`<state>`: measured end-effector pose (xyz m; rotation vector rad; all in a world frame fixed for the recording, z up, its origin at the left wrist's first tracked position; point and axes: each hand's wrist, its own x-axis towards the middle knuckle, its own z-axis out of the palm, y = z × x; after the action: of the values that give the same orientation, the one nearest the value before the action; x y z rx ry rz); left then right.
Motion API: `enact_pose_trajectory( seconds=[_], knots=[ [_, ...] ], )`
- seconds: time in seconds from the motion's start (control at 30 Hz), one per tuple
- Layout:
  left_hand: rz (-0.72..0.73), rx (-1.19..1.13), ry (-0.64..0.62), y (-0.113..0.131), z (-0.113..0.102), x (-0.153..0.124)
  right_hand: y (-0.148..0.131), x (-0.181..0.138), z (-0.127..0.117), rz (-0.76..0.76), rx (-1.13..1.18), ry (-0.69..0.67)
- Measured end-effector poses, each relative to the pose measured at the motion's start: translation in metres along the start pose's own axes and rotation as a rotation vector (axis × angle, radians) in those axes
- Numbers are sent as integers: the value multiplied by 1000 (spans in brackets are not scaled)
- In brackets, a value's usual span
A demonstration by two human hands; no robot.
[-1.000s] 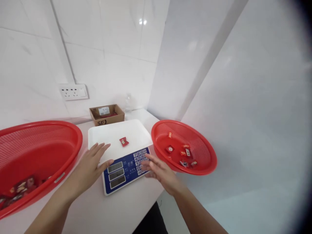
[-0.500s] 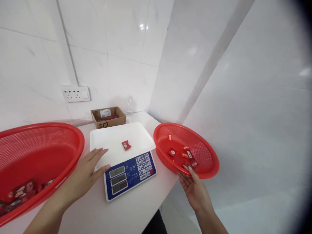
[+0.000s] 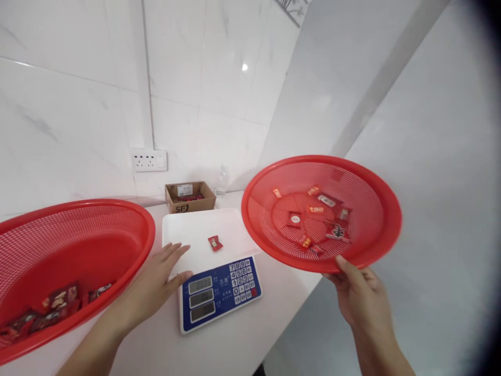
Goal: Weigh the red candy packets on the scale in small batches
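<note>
My right hand (image 3: 362, 292) grips the near rim of a round red plastic basket (image 3: 385, 230), thumb on top and fingers beneath. The basket is lifted and tilted toward me, with several small red wrapped packets (image 3: 315, 209) in it. My left hand (image 3: 158, 284) is open, fingers stretched out, at the left edge of a weighing scale (image 3: 227, 292). Whether it touches the scale I cannot tell. On the scale's white pan (image 3: 188, 222) lies one small red packet (image 3: 215, 243). The digits on the displays are too faint to read.
A large red basket (image 3: 117, 209) with dark red packets stands at the left, beside my forearm. Behind the scale are a small cardboard box (image 3: 195, 202) and a clear plastic bottle (image 3: 221, 180). A wall socket (image 3: 149, 160) sits above the white table (image 3: 238, 344).
My right hand has raised the round basket and tilted its inside toward me. The camera view has shifted a little. My left hand stays by the scale, and the packet remains on the pan.
</note>
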<state>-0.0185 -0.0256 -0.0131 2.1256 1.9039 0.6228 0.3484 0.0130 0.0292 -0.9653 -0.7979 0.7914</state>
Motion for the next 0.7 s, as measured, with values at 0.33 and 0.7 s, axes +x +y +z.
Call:
enact_pose_trajectory(
  seconds=[0.33,0.7],
  knots=[
    [-4,36,7,-3,-5,-2,4,-3,62,-209,-534,-337],
    [0,32,7,-2,-6,-4,15,-18,84,-594,-871,-535]
  ],
)
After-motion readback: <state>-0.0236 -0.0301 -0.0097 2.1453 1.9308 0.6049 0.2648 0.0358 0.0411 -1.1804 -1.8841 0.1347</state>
